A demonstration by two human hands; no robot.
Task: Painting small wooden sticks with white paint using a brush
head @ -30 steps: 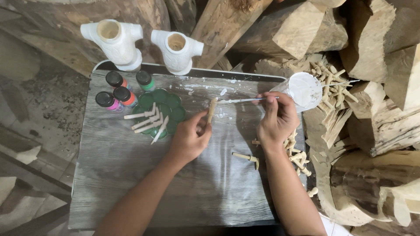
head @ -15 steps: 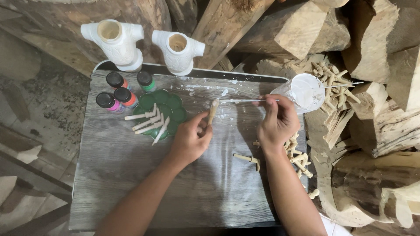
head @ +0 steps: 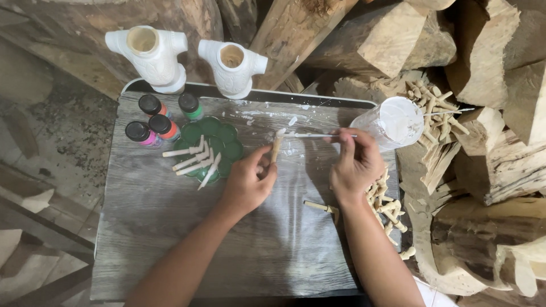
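Brush [head: 318, 135] tip now touching stick [head: 276, 149], pale rough wood

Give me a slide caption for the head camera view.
Left hand holds small wooden peg; right hand brushes it with thin white-tipped paintbrush.

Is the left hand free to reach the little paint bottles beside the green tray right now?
Probably not at once: the left hand is pinching a wooden peg. The paint bottles stand uncovered on its side, past the green tray, with nothing blocking the way.
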